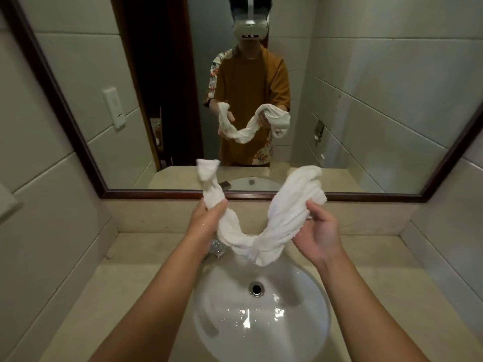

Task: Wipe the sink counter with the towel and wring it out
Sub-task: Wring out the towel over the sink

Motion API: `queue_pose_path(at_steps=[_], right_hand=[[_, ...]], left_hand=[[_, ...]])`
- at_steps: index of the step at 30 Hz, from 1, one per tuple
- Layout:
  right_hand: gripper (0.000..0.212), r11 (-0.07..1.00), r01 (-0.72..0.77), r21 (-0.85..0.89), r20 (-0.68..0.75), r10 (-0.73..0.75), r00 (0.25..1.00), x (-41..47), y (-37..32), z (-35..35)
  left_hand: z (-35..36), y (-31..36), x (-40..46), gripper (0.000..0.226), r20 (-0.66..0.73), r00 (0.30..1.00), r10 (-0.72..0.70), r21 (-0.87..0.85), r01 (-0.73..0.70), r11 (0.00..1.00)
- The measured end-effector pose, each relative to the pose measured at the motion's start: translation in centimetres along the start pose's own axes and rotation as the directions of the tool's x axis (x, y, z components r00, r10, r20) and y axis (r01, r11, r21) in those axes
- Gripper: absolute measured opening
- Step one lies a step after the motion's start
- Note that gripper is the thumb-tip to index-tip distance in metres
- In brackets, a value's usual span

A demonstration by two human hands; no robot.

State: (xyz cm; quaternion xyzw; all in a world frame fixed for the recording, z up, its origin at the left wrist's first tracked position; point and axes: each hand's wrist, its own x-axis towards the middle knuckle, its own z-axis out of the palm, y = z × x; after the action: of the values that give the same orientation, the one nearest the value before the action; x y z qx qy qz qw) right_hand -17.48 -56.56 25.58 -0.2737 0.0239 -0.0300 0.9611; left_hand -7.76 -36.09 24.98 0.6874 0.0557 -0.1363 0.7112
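Observation:
A white towel (pixel 261 239) hangs in a loose U between both hands, above the back of the white sink basin (pixel 308 343). My left hand (pixel 206 220) grips its left end, which sticks up in a twisted bunch. My right hand (pixel 317 231) holds the thicker right end, thumb over the cloth and palm turned toward me. The towel's sagging middle droops just over the basin's rear rim. The beige stone counter (pixel 371 278) surrounds the basin.
A chrome faucet (pixel 217 248) shows partly under my left wrist. The drain (pixel 256 288) sits mid-basin with water glints below it. A dark-framed mirror (pixel 300 195) backs the counter and reflects a person holding the towel. Tiled walls close in both sides.

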Motion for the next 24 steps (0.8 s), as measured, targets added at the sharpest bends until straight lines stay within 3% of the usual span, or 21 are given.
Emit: queue_pose_path(at_steps=[2, 3, 4, 6, 8, 11, 13, 15, 19, 22, 24], right_hand=[[0.088, 0.997, -0.032, -0.075, 0.011, 0.033, 0.999, 0.3, 0.4, 1.5], [0.077, 0.991, -0.037, -0.129, 0.009, 0.039, 0.999, 0.5, 0.6, 2.3], [0.065, 0.982, -0.036, -0.183, 0.001, 0.037, 0.999, 0.8, 0.8, 3.2], [0.051, 0.951, -0.021, -0.309, -0.020, 0.015, 1.000, 1.6, 1.1, 4.7], [0.041, 0.876, -0.010, -0.481, -0.053, -0.018, 0.998, 2.4, 1.3, 6.0], [0.031, 0.704, 0.026, -0.710, -0.059, -0.096, 0.994, 3.3, 0.8, 7.6], [0.033, 0.670, 0.010, -0.742, -0.093, -0.118, 0.989, 3.5, 0.2, 8.0], [0.029, 0.687, -0.005, -0.727, -0.101, -0.100, 0.990, 3.4, -0.9, 8.0], [0.019, 0.795, 0.056, -0.604, -0.001, -0.071, 0.997, 2.8, -4.0, 7.2], [0.043, 0.860, 0.072, -0.505, -0.072, -0.126, 0.989, 2.2, -4.2, 5.7], [0.071, 0.797, -0.081, -0.599, -0.228, -0.072, 0.971, 1.9, -2.2, 4.5]], left_hand=[[0.6, -0.3, -0.1, 0.078, -0.020, 0.999, 0.049, 0.401, -0.037, 0.915], [0.9, -0.1, -0.6, 0.080, 0.029, 0.998, 0.064, 0.491, -0.070, 0.868], [1.0, 0.1, -1.0, 0.067, 0.141, 0.987, 0.071, 0.470, -0.130, 0.873], [1.4, 0.4, -1.7, 0.040, 0.405, 0.914, -0.007, 0.224, -0.092, 0.970], [1.1, 0.6, -2.1, 0.034, 0.473, 0.881, 0.017, -0.009, -0.014, 1.000], [0.3, 1.2, -2.4, 0.037, 0.475, 0.874, 0.098, -0.051, -0.084, 0.995], [0.1, 1.7, -2.8, 0.032, 0.466, 0.868, 0.172, -0.027, -0.180, 0.983], [-0.1, 2.3, -2.9, 0.029, 0.406, 0.882, 0.241, -0.096, -0.221, 0.971], [-1.5, 3.7, -2.4, 0.032, 0.288, 0.931, 0.223, -0.440, -0.078, 0.895], [-2.5, 4.5, -2.5, 0.037, 0.334, 0.923, 0.190, -0.541, 0.023, 0.841], [-2.1, 5.0, -3.0, 0.015, 0.350, 0.903, 0.247, -0.518, -0.033, 0.855]])
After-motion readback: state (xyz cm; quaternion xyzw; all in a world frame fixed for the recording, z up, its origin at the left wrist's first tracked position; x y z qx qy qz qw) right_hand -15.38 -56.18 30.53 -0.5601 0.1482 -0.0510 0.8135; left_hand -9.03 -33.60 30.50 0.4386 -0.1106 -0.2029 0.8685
